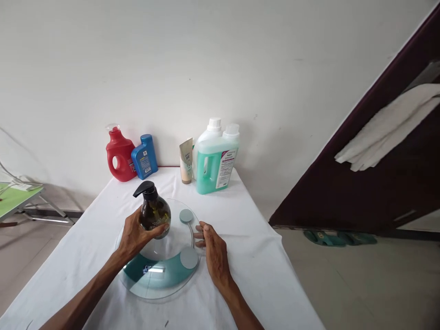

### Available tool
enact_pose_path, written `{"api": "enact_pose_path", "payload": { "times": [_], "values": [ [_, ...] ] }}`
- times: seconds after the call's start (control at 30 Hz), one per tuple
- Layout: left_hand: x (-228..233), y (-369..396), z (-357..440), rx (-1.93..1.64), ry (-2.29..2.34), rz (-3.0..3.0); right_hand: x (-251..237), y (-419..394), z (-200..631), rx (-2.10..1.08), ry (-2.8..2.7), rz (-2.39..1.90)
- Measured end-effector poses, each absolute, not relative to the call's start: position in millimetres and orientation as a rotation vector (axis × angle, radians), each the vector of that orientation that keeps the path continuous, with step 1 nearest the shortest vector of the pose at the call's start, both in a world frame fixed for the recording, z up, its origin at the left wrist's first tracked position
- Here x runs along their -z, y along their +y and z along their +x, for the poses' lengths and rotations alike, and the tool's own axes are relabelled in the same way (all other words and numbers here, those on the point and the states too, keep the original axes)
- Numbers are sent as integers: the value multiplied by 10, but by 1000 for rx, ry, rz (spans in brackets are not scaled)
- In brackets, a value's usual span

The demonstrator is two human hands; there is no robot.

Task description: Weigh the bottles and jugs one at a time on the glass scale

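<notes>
A plain white wall (220, 59) closes the room behind; a dark door (378, 183) leans in at right, with pale cloth (388, 128) draped over it and green slippers (338, 238) on the tiled floor (360, 284) below. A table under a white cloth (247, 238) fills the centre. Against the wall stand a green jug (216, 162), a red jug (118, 156), a blue bottle (145, 157) and a beige tube (186, 160). A round glass scale (161, 270) lies near the table's front. On its plate stands a dark pump bottle (154, 211), upright, held around its body by the closed left hand (135, 236). The right hand (213, 252) rests flat and loosely spread, holding nothing, fingertips at the scale's right rim.
</notes>
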State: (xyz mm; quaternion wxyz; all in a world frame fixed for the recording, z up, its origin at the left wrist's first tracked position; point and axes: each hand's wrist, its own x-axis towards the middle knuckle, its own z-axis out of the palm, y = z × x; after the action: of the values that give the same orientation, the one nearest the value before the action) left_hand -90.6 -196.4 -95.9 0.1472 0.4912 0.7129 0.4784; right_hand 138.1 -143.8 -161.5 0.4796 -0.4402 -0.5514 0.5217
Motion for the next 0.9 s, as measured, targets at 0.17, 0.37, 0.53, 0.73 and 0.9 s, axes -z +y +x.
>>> {"api": "enact_pose_path", "payload": {
  "times": [0.17, 0.37, 0.53, 0.73, 0.9],
  "values": [
    [681, -1565, -842, -1423, 2051, 1431, 1668, -1401, 1390, -1286, -1364, -1077],
    [689, -573, -731, -1548, 1793, 1515, 1698, -1388, 1399, -1290, -1352, -1098],
    [1022, -18, -727, -1473, 1853, 1483, 1699, -1380, 1410, -1297, -1332, -1119],
    [1276, 123, -706, -1316, 1942, 1480, 1864, -1366, 1455, -1366, -1282, -1229],
    [1304, 122, -680, -1200, 2002, 1513, 2050, -1286, 1511, -1405, -1308, -1248]
  ]
}}
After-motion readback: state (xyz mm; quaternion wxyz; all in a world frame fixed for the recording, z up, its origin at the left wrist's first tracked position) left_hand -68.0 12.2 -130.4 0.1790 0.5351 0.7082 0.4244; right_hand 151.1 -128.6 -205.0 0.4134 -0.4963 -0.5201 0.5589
